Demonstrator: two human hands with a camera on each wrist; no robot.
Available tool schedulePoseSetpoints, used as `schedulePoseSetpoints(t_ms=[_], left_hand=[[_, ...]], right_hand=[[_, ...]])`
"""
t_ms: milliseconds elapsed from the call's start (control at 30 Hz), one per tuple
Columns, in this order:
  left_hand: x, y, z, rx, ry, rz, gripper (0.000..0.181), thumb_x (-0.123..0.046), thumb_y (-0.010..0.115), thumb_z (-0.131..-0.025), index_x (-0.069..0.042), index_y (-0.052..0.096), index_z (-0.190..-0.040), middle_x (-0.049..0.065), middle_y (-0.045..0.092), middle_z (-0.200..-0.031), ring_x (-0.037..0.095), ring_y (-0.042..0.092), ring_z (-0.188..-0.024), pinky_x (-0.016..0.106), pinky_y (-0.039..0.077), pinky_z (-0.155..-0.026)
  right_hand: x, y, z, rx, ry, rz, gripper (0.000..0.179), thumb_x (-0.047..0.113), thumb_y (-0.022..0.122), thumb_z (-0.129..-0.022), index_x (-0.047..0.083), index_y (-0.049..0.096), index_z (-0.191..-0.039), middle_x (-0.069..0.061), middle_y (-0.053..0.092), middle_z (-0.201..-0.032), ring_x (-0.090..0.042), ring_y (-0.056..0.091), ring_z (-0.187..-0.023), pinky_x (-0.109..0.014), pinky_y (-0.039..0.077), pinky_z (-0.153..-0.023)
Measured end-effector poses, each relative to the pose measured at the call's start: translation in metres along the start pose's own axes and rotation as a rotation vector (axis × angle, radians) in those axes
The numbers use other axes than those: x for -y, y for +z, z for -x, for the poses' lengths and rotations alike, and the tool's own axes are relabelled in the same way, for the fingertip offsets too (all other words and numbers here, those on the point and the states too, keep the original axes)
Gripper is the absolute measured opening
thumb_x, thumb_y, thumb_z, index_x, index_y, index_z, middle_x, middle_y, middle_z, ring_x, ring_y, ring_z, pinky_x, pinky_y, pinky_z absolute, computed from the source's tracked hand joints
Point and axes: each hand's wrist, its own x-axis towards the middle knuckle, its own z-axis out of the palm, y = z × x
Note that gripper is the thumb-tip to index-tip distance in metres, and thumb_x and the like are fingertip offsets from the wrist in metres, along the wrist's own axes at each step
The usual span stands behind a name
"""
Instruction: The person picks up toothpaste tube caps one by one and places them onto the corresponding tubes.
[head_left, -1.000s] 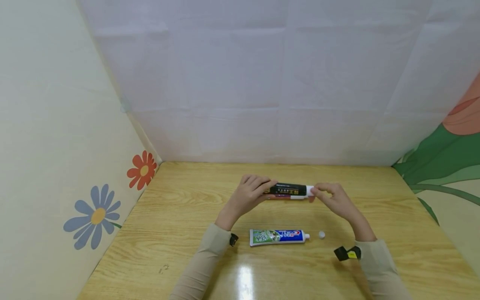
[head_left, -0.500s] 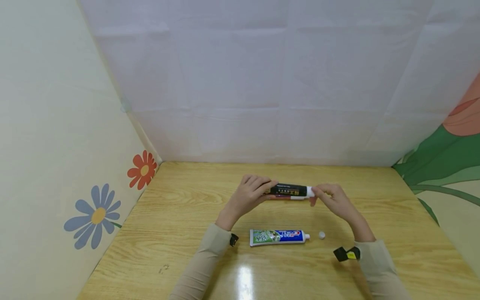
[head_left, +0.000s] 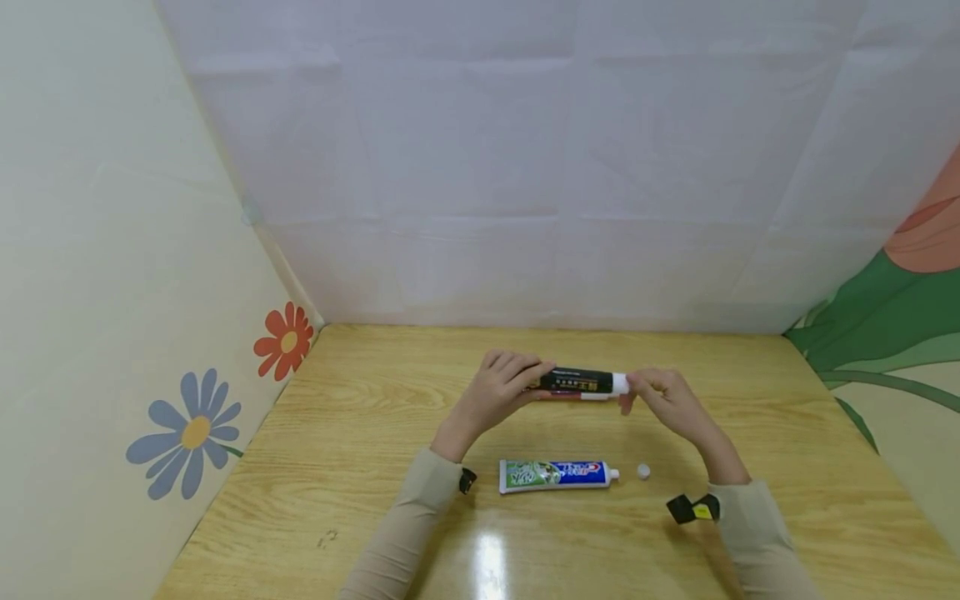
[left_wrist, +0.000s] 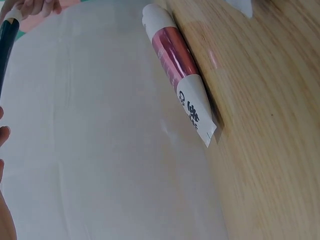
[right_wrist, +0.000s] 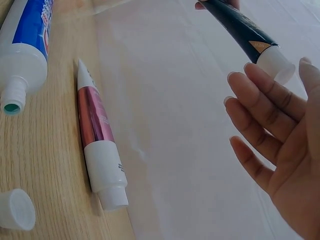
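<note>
My left hand (head_left: 498, 387) grips a black toothpaste tube (head_left: 579, 380) near its tail end, holding it level above the table with its white cap (head_left: 620, 383) to the right. Beside that cap is my right hand (head_left: 667, 400). In the right wrist view its fingers (right_wrist: 270, 107) are spread and nearly straight, index finger by the cap, with a gap between thumb and cap. Behind the black tube, partly hidden in the head view, lies a pink-and-white tube (right_wrist: 102, 135). A blue-and-green toothpaste tube (head_left: 557, 474), its nozzle uncovered, lies nearer, with a loose white cap (head_left: 643, 471) to its right.
The wooden table (head_left: 360, 467) ends at a white cloth backdrop (head_left: 480, 167). A wall with painted flowers (head_left: 197, 432) borders the left. Another painted panel (head_left: 900, 333) borders the right. Each wrist wears a small black device (head_left: 682, 507).
My right hand has shifted very slightly right at the cap, and its lower fingers hang a little lower. My left hand and the black tube stay almost in place.
</note>
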Motion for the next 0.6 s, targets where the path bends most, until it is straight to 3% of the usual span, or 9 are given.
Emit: schedulePoseSetpoints(t_ms=[233,600], left_hand=[[0.0004,-0.001,0.0007,-0.003,-0.01,0.001,0.046,-0.037,0.065,-0.083,-0.015,0.059,-0.123,-0.001,0.062,-0.107,0.013,0.054,-0.093,0.028,0.04,-0.078],[0.0016,-0.0035,0.0031,0.031,-0.028,-0.001,0.054,-0.03,0.075,-0.075,-0.015,0.059,-0.124,0.0,0.061,-0.108,0.014,0.054,-0.094,0.028,0.039,-0.079]], right_hand=[[-0.0004,-0.0001,-0.0004,0.008,0.001,-0.009,0.036,-0.001,0.039,-0.097,0.004,0.064,-0.071,-0.006,0.065,-0.066,-0.017,0.062,-0.069,-0.031,0.048,-0.071],[0.0021,-0.0001,-0.0006,0.005,-0.019,-0.028,0.032,-0.002,0.042,-0.096,0.003,0.064,-0.073,-0.008,0.065,-0.066,-0.02,0.062,-0.067,-0.026,0.048,-0.068]])
